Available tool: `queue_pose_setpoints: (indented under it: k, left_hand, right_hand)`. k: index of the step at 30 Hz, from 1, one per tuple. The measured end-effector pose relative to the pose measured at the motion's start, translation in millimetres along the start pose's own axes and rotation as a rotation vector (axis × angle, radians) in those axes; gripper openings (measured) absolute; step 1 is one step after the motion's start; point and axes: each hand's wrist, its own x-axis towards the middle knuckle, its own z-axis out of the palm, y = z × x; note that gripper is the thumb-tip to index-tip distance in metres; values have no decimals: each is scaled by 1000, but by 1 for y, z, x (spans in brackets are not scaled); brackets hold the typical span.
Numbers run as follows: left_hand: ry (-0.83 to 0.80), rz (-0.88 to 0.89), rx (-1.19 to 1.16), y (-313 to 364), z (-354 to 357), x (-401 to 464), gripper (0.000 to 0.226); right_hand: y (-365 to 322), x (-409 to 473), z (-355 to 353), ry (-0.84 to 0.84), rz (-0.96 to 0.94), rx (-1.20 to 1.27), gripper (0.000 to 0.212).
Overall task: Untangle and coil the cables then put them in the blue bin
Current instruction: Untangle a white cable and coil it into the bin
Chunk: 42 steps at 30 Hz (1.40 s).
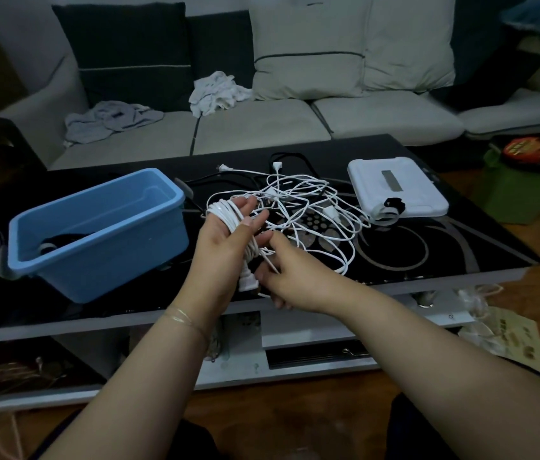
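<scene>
Our left hand (pixel 225 240) holds white cable (pixel 229 216) looped around its fingers, just right of the blue bin (pixel 96 234) | our right hand (pixel 290 273) pinches a strand by the dangling plug (pixel 248 283) | tangled cables (pixel 308 207) lie on the counter (pixel 461 247), farther right of the bin | a dark coil (pixel 50 243) sits inside the bin.

The right hand (pixel 290 277) hides its own fingertips; the blue bin (pixel 96 234) wall conceals most of a dark coil inside.
</scene>
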Motion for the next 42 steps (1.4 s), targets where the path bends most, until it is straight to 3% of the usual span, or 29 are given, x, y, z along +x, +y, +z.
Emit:
queue_pose_setpoints:
  k: [10,16,21,24,28,31,35,39,42]
  left_hand:
    - [37,40,32,-1,11,-1,23]
    - [123,58,8,2,3,9,24]
    - [5,-7,326,-2,-5,9,13]
    - [-156,-127,608,-1,-10,7,66]
    - [-444,-137,698,8,-2,-6,83]
    - [-409,-196,624,6,5,-6,95]
    - [-362,-372,303,2,5,-1,99]
    - [-367,-462,130,-3,0,0,92]
    - [-334,-507,96,-2,2,-5,76]
  right_hand:
    - [-6,0,-6,127,25,-31,20]
    - [-12,-4,-12,-23,21,18,48]
    - [-14,-10,-20,-62,10,-417,32]
    - [-15,-13,-31,-42,-41,-465,27]
    - [-17,-16,-43,164,-119,-287,29]
    - [-14,-17,-44,242,-160,-277,27]
    - [-12,-13,-35,307,-287,-285,30]
    - [-10,-12,-24,167,-180,-4,24]
    - [-7,-9,-17,293,-201,-242,36]
